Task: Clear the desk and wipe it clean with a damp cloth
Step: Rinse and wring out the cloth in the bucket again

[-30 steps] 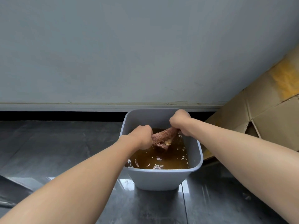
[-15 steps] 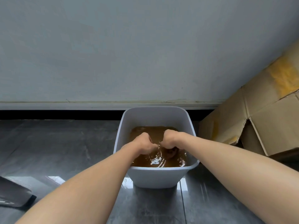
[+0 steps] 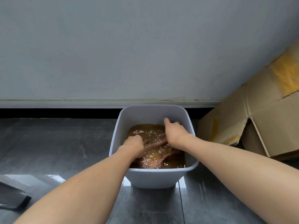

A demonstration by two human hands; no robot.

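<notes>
A pale grey plastic tub (image 3: 155,177) stands on the dark tiled floor, filled with murky brown water (image 3: 142,128). A reddish-brown cloth (image 3: 155,143) lies under the rippling surface. My left hand (image 3: 134,145) is dipped in at the near left and grips the cloth, fingers curled. My right hand (image 3: 174,132) is over the middle right of the tub, its lower fingers in the water holding the cloth and one finger pointing up toward the far wall.
A torn cardboard box (image 3: 258,120) leans against the grey wall (image 3: 145,46) just right of the tub. A dark flat object (image 3: 11,199) lies on the floor at the lower left. Grey floor tiles (image 3: 56,143) stretch left of the tub.
The cloth was held twisted above the water a second ago. Both hands have plunged it under; the cloth now spreads out and my hands have moved apart.
</notes>
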